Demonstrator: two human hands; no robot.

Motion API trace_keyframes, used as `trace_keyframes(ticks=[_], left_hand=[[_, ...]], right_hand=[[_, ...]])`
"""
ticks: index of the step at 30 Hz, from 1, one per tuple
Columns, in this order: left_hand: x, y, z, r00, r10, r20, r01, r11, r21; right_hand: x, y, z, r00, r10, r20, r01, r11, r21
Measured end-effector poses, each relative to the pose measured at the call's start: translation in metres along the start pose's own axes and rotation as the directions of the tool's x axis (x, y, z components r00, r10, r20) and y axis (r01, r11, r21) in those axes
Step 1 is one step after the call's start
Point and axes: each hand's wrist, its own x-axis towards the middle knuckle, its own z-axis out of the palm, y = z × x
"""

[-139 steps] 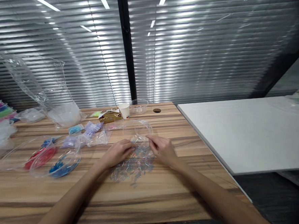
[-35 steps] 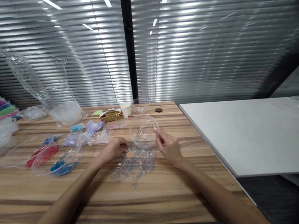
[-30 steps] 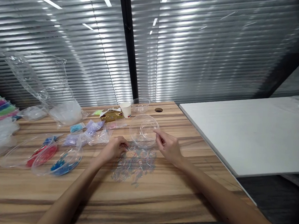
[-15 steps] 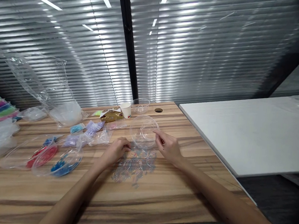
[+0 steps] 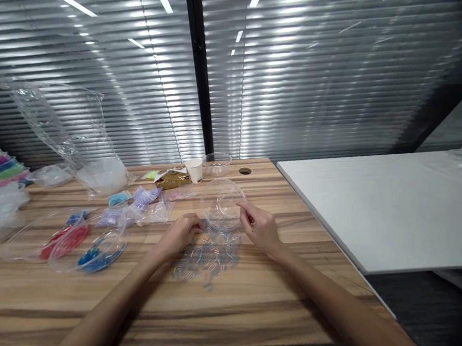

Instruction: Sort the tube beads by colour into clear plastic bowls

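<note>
At its rim, a clear bowl (image 5: 217, 214) is pinched by right fingers (image 5: 247, 209); left fingers (image 5: 196, 223), grip unclear, curl beside small tubes (image 5: 213, 253).

On the brown wooden table (image 5: 246, 315), small clear tubes (image 5: 212, 253) lie just before a clear round plastic bowl (image 5: 212, 209). Behind it stand a white paper cup (image 5: 194, 171) and, to the cup's right, another clear plastic bowl (image 5: 217, 168). Two clear round plastic dishes (image 5: 66, 271) lie left of the tubes; a white rectangular tabletop (image 5: 385, 208) stands right.

An office-like room, with slatted blinds (image 5: 298, 93), wood-grain desk (image 5: 206, 317), cable hole (image 5: 245, 171), white tabletop (image 5: 389, 209).
</note>
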Motion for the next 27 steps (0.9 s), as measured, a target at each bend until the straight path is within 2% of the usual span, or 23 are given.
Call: trace_keyframes(ticks=[6,12,16,18,20,24,27], left_hand=[[-0.001,0.003,-0.001,1.0,0.002,0.01,-0.002,1.0,0.017],[-0.001,0.014,-0.004,0.999,-0.015,0.035,0.011,0.993,0.117],[-0.001,0.017,-0.003,0.999,0.017,0.031,-0.022,0.984,0.177],[0.0,0.015,-0.003,0.998,0.055,-0.018,-0.051,0.985,0.164],[0.0,0.013,-0.003,0.988,0.094,-0.12,-0.078,0.988,0.13],[0.001,0.011,-0.003,0.922,0.189,-0.337,-0.161,0.981,0.109],[0.001,0.012,-0.001,0.878,0.271,-0.394,-0.225,0.961,0.16]], right_hand=[[0.001,0.0,-0.001,1.0,0.009,-0.002,-0.009,1.0,-0.001],[0.0,0.0,-0.001,1.0,0.006,0.005,-0.006,1.0,0.012],[-0.001,0.001,0.0,1.0,0.007,0.011,-0.007,1.0,0.018],[-0.001,0.001,0.0,1.0,0.012,0.011,-0.012,1.0,0.012],[0.0,0.0,-0.001,1.0,0.014,0.007,-0.014,1.0,0.014],[0.002,-0.005,-0.003,1.0,-0.019,0.008,0.018,0.999,0.047],[0.001,-0.009,-0.003,0.995,-0.091,0.042,0.087,0.992,0.095]])
